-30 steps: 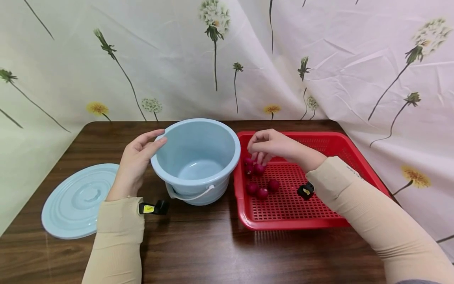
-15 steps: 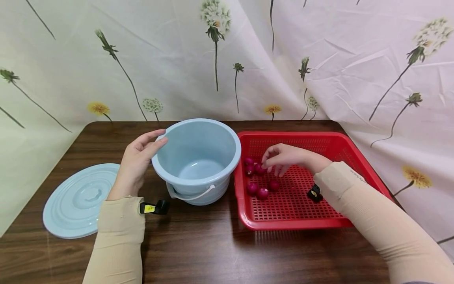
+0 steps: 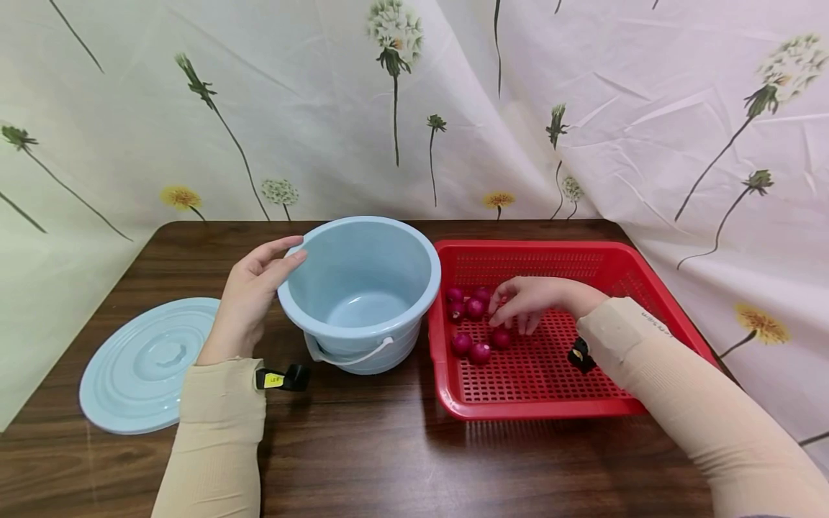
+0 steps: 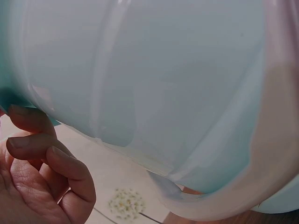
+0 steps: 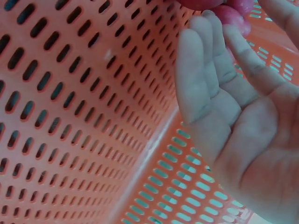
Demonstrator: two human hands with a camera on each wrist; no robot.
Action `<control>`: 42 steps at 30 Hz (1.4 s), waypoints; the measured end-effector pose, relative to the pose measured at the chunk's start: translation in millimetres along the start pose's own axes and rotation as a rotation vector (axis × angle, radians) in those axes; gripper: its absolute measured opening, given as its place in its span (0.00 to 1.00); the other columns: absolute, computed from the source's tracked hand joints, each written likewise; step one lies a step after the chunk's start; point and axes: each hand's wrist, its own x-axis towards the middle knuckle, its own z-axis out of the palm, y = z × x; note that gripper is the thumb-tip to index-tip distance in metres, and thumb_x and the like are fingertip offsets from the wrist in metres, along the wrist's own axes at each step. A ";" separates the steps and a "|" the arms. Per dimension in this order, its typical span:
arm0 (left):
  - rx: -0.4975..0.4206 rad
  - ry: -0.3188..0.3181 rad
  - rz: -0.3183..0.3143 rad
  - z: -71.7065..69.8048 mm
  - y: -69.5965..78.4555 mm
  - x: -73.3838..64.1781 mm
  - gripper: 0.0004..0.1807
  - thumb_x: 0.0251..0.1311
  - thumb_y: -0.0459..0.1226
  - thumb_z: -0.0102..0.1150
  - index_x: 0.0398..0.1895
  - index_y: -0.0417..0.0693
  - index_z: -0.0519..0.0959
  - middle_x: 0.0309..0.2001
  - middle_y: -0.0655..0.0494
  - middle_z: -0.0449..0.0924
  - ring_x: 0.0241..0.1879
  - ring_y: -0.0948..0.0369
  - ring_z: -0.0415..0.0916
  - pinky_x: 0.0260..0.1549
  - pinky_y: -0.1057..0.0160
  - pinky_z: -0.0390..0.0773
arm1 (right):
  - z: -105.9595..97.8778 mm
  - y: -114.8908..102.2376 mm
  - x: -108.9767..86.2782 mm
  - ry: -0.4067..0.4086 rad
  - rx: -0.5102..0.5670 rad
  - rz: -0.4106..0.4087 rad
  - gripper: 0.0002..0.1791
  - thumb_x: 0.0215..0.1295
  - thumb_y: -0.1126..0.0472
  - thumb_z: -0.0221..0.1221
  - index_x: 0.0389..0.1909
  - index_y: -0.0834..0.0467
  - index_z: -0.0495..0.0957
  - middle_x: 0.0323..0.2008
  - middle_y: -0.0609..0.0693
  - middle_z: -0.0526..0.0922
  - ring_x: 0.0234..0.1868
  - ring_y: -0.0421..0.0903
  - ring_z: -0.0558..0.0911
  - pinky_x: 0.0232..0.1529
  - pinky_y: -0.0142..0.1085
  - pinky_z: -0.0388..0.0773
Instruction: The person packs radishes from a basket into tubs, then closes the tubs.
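My left hand (image 3: pixel 242 306) grips the rim of a light blue plastic bucket (image 3: pixel 359 334), thumb over the edge. In the left wrist view, curled fingers (image 4: pixel 72 172) lie beside the bucket's side wall (image 4: pixel 177 84). My right hand (image 3: pixel 527 298) is down inside a red perforated basket (image 3: pixel 544 410), fingers slightly bent. Several small round purple-red radishes (image 3: pixel 480 353) lie in the basket's left part. The right fingertips are close to one radish (image 3: pixel 501 337); contact is unclear. In the right wrist view, the palm (image 5: pixel 252 140) holds nothing, and radishes (image 5: pixel 231 18) sit beyond the fingertips.
A light blue round lid (image 3: pixel 145 363) lies on the brown wooden table (image 3: pixel 363 446), left of the bucket. The bucket's handle (image 3: pixel 356 357) hangs down in front. A flower-printed cloth (image 3: pixel 324 108) closes off the back and sides.
My right hand has moved right and toward me, lower into the basket, away from the radishes at its back left. My left hand and the bucket have stayed in place.
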 end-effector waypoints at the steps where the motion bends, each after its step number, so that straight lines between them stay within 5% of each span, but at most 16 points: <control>1: 0.003 0.000 -0.001 0.0 -0.2 0.0 0.29 0.63 0.49 0.65 0.64 0.49 0.74 0.34 0.68 0.85 0.30 0.69 0.81 0.30 0.73 0.78 | -0.4 1.2 0.2 -0.005 0.008 0.006 0.24 0.65 0.53 0.63 0.55 0.63 0.72 0.33 0.51 0.80 0.24 0.42 0.78 0.31 0.36 0.82; 17: 0.000 -0.008 -0.012 0.0 1.4 0.6 0.29 0.63 0.49 0.65 0.65 0.49 0.74 0.34 0.68 0.86 0.30 0.69 0.81 0.30 0.72 0.79 | 0.9 10.3 3.9 -0.192 0.066 0.138 0.23 0.64 0.59 0.65 0.58 0.58 0.73 0.38 0.51 0.86 0.29 0.46 0.87 0.37 0.41 0.86; 32: 0.022 -0.003 -0.011 -0.1 2.4 -1.0 0.29 0.63 0.50 0.64 0.65 0.49 0.74 0.35 0.68 0.86 0.31 0.69 0.81 0.30 0.72 0.79 | 1.5 6.6 1.4 -0.190 0.069 0.119 0.20 0.62 0.63 0.65 0.54 0.58 0.74 0.34 0.48 0.84 0.28 0.44 0.85 0.35 0.39 0.86; 42: 0.033 -0.001 -0.014 -1.0 2.3 -1.6 0.29 0.63 0.51 0.64 0.64 0.50 0.74 0.34 0.68 0.85 0.31 0.68 0.81 0.30 0.72 0.78 | -4.4 1.2 -6.2 -0.176 0.113 0.003 0.22 0.61 0.65 0.63 0.57 0.63 0.72 0.32 0.49 0.83 0.30 0.45 0.85 0.36 0.40 0.85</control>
